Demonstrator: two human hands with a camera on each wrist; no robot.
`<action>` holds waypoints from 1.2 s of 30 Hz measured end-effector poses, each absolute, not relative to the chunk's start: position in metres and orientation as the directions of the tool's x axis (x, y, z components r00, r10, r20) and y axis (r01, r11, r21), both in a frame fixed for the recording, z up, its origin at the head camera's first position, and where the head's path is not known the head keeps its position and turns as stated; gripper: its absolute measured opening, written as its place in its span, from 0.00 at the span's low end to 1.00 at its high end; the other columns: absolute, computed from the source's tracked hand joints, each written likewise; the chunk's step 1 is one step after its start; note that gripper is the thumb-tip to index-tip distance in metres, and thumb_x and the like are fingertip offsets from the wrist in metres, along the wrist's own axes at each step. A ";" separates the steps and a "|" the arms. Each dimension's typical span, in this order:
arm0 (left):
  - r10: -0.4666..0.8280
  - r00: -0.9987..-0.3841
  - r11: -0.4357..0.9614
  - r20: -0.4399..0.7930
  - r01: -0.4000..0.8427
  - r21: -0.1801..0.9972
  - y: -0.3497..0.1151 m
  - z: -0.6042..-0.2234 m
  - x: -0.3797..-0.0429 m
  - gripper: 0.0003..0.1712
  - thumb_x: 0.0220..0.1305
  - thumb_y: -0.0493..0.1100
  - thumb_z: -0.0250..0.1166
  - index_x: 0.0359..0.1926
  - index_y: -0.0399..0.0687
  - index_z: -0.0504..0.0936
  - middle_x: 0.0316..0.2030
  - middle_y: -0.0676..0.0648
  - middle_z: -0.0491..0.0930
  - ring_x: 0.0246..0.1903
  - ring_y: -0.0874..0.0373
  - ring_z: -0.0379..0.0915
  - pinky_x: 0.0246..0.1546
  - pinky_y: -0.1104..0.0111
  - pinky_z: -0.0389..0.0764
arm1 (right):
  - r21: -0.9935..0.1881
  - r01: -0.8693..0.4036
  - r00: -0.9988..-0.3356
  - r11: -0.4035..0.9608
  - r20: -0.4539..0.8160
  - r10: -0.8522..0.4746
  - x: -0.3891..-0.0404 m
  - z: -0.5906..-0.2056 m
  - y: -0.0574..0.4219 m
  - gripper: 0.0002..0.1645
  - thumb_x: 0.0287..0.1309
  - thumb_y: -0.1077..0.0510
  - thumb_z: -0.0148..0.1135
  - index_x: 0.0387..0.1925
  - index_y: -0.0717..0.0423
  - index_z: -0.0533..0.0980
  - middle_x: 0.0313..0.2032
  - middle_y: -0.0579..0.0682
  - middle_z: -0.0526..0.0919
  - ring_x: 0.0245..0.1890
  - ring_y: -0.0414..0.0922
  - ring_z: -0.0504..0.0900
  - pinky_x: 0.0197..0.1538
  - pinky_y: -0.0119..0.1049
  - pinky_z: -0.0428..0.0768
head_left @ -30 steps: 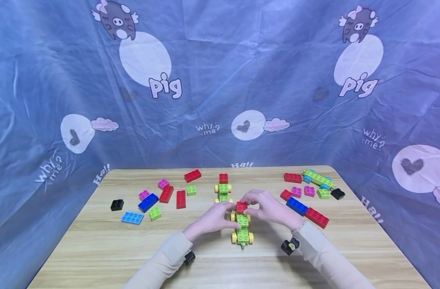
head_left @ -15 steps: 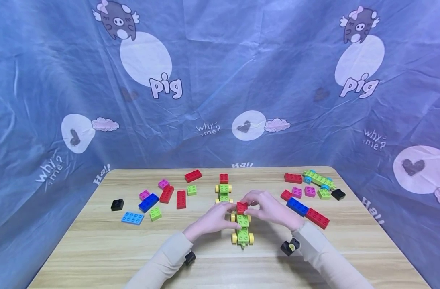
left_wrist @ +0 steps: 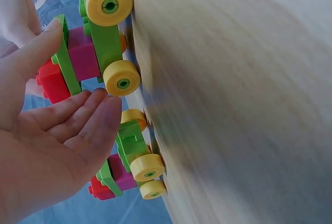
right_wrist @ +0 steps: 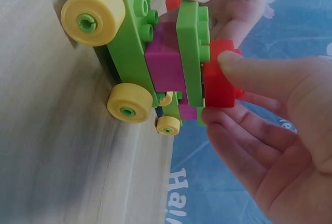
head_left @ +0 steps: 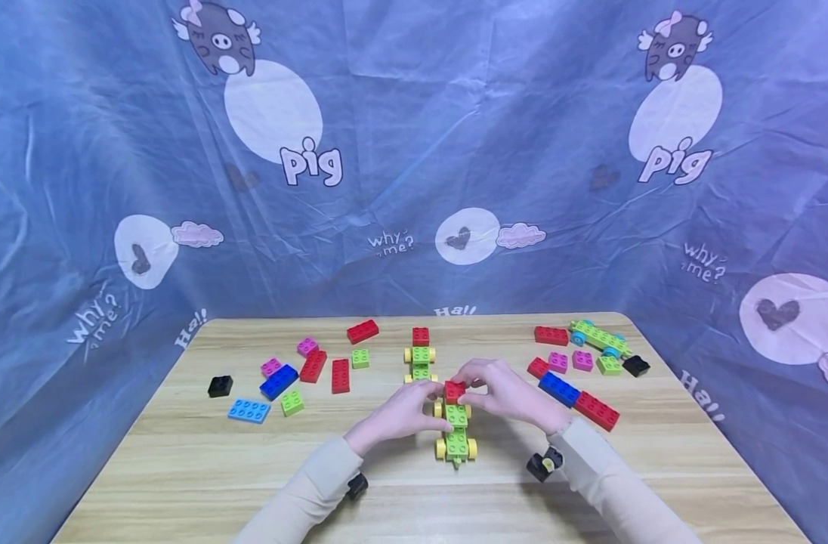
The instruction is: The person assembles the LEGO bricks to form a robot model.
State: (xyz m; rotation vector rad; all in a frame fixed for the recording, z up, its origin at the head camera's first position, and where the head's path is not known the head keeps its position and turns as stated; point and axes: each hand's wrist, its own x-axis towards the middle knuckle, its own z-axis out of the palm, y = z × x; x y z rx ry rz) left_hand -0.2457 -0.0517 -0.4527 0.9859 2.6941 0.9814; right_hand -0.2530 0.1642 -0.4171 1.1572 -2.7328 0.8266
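Unmoved from a second ago, my right hand (head_left: 504, 389) pinches the red block (right_wrist: 219, 88), my left hand (head_left: 399, 415) grips the green block (right_wrist: 189, 60); fitting seems unfinished.

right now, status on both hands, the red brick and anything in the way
Right hand pinches red brick against green plate. Left hand, thumb on that plate. Full seating unclear. Second yellow-wheeled car just beyond, apparently not blocking.

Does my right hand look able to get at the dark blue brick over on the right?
Probably yes, once your right hand lets go of the red brick it pinches. Only bare tabletop shows between that hand and the dark blue brick.
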 end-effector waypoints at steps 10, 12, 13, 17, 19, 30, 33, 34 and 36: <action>0.610 -0.784 0.579 0.113 0.538 0.613 -0.051 -0.452 -0.246 0.34 0.48 0.58 0.71 0.53 0.47 0.76 0.48 0.49 0.80 0.49 0.55 0.76 0.51 0.67 0.77 | -0.470 -0.701 -0.696 0.536 0.291 -0.656 -0.255 -0.419 0.165 0.13 0.52 0.57 0.67 0.41 0.54 0.80 0.36 0.44 0.85 0.37 0.38 0.83 0.43 0.38 0.84; 0.614 -0.779 0.574 0.123 0.548 0.608 -0.051 -0.453 -0.246 0.33 0.48 0.57 0.71 0.53 0.46 0.76 0.48 0.49 0.81 0.48 0.55 0.76 0.51 0.67 0.77 | -0.472 -0.701 -0.697 0.535 0.291 -0.655 -0.256 -0.419 0.165 0.13 0.52 0.57 0.67 0.41 0.54 0.80 0.36 0.45 0.86 0.38 0.39 0.83 0.43 0.39 0.84; 0.617 -0.777 0.572 0.129 0.554 0.605 -0.051 -0.454 -0.247 0.33 0.48 0.57 0.71 0.53 0.46 0.76 0.47 0.48 0.81 0.48 0.55 0.76 0.50 0.67 0.78 | -0.474 -0.697 -0.701 0.539 0.289 -0.652 -0.256 -0.420 0.165 0.13 0.52 0.57 0.67 0.41 0.54 0.80 0.37 0.45 0.86 0.38 0.39 0.83 0.43 0.38 0.84; 0.623 -0.768 0.566 0.149 0.575 0.591 -0.051 -0.455 -0.247 0.31 0.49 0.55 0.71 0.52 0.45 0.77 0.47 0.48 0.81 0.47 0.55 0.77 0.49 0.67 0.78 | -0.484 -0.677 -0.720 0.554 0.282 -0.634 -0.256 -0.422 0.165 0.14 0.51 0.56 0.69 0.41 0.52 0.81 0.36 0.43 0.86 0.36 0.37 0.83 0.42 0.37 0.84; 0.620 -0.772 0.570 0.140 0.565 0.597 -0.051 -0.455 -0.247 0.32 0.48 0.56 0.71 0.52 0.46 0.77 0.47 0.49 0.81 0.47 0.55 0.76 0.50 0.67 0.78 | -0.498 -0.662 -0.733 0.560 0.275 -0.622 -0.256 -0.423 0.165 0.14 0.50 0.55 0.69 0.41 0.51 0.81 0.35 0.42 0.85 0.35 0.35 0.83 0.42 0.36 0.84; 0.601 -0.796 0.599 0.073 0.510 0.618 -0.052 -0.454 -0.247 0.37 0.47 0.61 0.70 0.55 0.47 0.75 0.50 0.48 0.80 0.50 0.56 0.75 0.54 0.67 0.77 | -0.621 -0.552 -0.794 0.556 0.188 -0.577 -0.257 -0.427 0.178 0.17 0.52 0.50 0.68 0.45 0.48 0.80 0.41 0.43 0.85 0.40 0.39 0.83 0.44 0.35 0.84; 0.608 -0.790 0.596 0.076 0.517 0.614 -0.053 -0.454 -0.247 0.37 0.48 0.62 0.69 0.56 0.48 0.75 0.50 0.48 0.80 0.50 0.56 0.75 0.54 0.66 0.76 | -0.624 -0.548 -0.796 0.557 0.184 -0.576 -0.258 -0.428 0.179 0.17 0.52 0.49 0.67 0.45 0.47 0.80 0.40 0.42 0.85 0.40 0.38 0.83 0.45 0.35 0.84; 0.611 -0.788 0.593 0.080 0.523 0.612 -0.053 -0.454 -0.247 0.37 0.48 0.62 0.69 0.56 0.49 0.75 0.50 0.48 0.80 0.50 0.57 0.75 0.54 0.66 0.76 | -0.625 -0.548 -0.796 0.557 0.184 -0.576 -0.258 -0.428 0.179 0.17 0.52 0.49 0.67 0.45 0.46 0.80 0.40 0.41 0.85 0.40 0.38 0.83 0.45 0.36 0.84; 0.617 -0.783 0.585 0.084 0.527 0.617 -0.053 -0.454 -0.247 0.35 0.49 0.62 0.68 0.56 0.50 0.76 0.50 0.48 0.80 0.51 0.57 0.75 0.54 0.65 0.76 | -0.626 -0.550 -0.795 0.553 0.190 -0.576 -0.258 -0.428 0.179 0.17 0.53 0.48 0.66 0.45 0.46 0.80 0.40 0.41 0.85 0.40 0.37 0.83 0.46 0.37 0.84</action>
